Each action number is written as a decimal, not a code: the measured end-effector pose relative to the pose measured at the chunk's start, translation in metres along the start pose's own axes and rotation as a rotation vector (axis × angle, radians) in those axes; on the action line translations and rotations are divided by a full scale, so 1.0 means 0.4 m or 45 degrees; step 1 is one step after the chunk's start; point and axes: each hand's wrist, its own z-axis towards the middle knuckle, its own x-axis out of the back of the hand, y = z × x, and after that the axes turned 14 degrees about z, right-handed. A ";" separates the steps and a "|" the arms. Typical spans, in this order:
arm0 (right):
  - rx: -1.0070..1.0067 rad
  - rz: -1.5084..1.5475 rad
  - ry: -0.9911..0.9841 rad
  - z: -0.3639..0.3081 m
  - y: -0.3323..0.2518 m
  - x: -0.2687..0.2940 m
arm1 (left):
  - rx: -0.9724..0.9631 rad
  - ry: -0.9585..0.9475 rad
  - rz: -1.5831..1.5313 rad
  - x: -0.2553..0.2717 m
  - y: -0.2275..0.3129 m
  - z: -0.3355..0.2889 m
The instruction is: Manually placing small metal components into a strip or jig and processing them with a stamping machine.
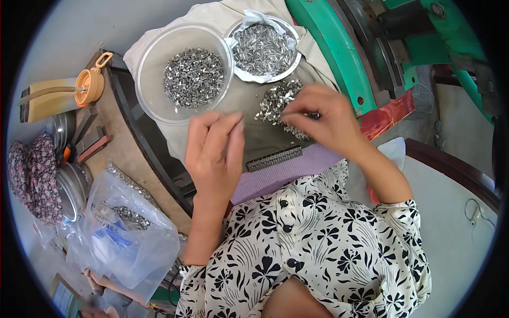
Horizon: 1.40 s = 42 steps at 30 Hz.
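Note:
My left hand (212, 151) is raised beside the large clear bowl, its thumb and index fingertip close together; whatever they pinch is too small to make out. My right hand (331, 119) hovers at a loose pile of small shiny metal pieces (273, 103), fingers curled in and tips closed; what they hold, if anything, cannot be made out. Between the hands and my body lies a dark slotted strip (274, 158) with a row of small cells, on a purple textured cloth (254, 184).
A clear plastic bowl (143, 74) holds short metal pieces, and a white-lined bowl (295, 59) holds slender metal pins. Green machine framing (339, 47) rises at right. To the left are an orange-lidded container (90, 86), a plastic bag (132, 249) and flowered fabric (37, 177). Another person's arm (114, 289) shows lower left.

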 end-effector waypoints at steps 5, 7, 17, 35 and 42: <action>0.320 -0.682 -0.196 -0.061 0.010 -0.057 | 0.167 -0.151 -0.060 0.011 -0.001 -0.076; 0.327 -0.699 -0.211 -0.056 0.002 -0.052 | 0.183 -0.173 0.009 0.010 -0.019 -0.100; 0.180 -0.506 -0.140 -0.080 -0.001 -0.047 | 0.349 -0.289 0.081 -0.004 -0.040 -0.122; -0.117 -0.209 -0.152 -0.118 0.006 -0.029 | 0.363 -0.281 0.115 -0.009 -0.044 -0.113; -0.157 -0.272 -0.076 -0.131 -0.002 -0.036 | 0.372 -0.273 0.121 -0.005 -0.045 -0.117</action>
